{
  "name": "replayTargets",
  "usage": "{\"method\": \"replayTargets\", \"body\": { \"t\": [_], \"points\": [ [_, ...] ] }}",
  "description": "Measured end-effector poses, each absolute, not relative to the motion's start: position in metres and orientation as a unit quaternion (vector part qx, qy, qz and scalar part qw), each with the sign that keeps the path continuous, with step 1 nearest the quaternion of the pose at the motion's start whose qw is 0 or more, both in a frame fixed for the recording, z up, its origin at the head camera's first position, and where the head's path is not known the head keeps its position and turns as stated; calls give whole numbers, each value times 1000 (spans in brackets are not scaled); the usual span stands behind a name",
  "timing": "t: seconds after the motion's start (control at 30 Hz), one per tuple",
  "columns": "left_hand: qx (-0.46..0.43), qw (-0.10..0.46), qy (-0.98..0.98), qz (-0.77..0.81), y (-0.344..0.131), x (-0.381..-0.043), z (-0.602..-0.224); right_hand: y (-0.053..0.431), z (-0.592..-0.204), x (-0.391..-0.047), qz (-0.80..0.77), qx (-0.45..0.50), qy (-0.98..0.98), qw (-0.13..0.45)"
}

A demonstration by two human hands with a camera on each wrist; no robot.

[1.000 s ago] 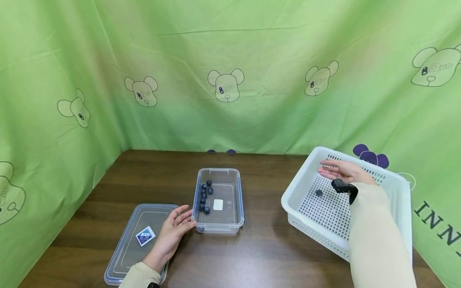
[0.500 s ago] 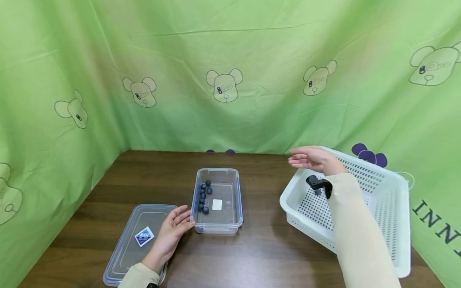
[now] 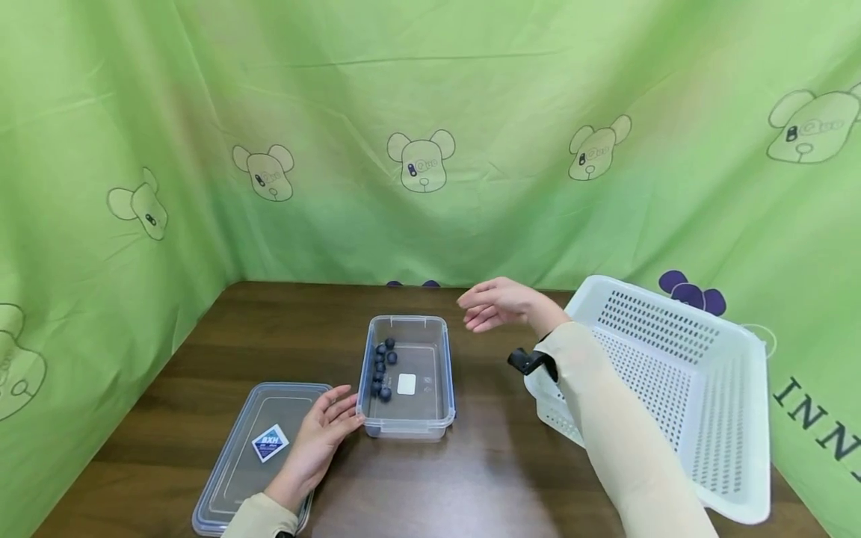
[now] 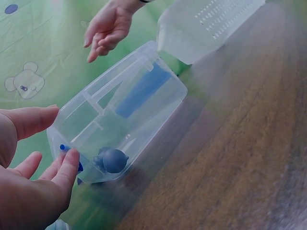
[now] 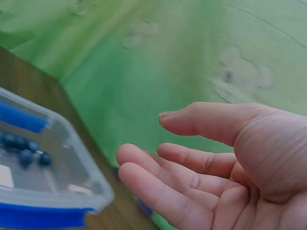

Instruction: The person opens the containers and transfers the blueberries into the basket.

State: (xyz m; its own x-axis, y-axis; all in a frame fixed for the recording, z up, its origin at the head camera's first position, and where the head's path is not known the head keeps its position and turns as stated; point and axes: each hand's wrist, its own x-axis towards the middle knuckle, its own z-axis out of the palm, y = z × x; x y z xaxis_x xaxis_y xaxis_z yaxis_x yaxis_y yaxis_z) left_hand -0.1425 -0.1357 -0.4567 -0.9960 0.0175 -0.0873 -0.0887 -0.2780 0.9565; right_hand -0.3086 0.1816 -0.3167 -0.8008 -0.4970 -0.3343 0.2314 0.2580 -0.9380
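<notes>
A clear plastic box point(image 3: 430, 407) with blue edging stands in the middle of the table, several blueberries point(image 3: 386, 393) gathered along its left side. My left hand point(image 3: 316, 442) touches the box's near left corner, fingers relaxed; the left wrist view shows thumb and fingertips at its end. Above the table, between box and white basket, is my right hand point(image 3: 501, 302). In the right wrist view its thumb stands apart from the loosely bent fingers point(image 5: 163, 196), and I see nothing between them. The white perforated basket point(image 3: 729, 441) stands at the right, partly covered by my right sleeve.
A clear lid point(image 3: 232, 478) with blue trim and a diamond-shaped label lies left of the box, partly under my left forearm. Green cloth point(image 3: 504, 224) printed with bear faces hangs behind the dark wooden table point(image 3: 430, 493) and at its sides.
My right hand has moved left, out from over the basket toward the box. A dark berry seen in the basket earlier is now hidden behind my sleeve. The left hand and box stay put.
</notes>
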Motion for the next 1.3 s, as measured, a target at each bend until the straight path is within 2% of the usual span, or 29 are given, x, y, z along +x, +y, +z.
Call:
{"method": "replayTargets", "body": {
  "t": [0.47, 0.8, 1.3],
  "points": [
    [-26, 31, 596, 802, -135, -142, -458, 113, -359, -292, -510, -130, 744, 411],
    [-28, 34, 591, 806, -136, -143, -458, 77, -381, -275, -473, -160, 732, 463],
    [-34, 38, 590, 806, -137, -142, -457, 45, -409, -266, -423, -171, 744, 489]
  ]
}}
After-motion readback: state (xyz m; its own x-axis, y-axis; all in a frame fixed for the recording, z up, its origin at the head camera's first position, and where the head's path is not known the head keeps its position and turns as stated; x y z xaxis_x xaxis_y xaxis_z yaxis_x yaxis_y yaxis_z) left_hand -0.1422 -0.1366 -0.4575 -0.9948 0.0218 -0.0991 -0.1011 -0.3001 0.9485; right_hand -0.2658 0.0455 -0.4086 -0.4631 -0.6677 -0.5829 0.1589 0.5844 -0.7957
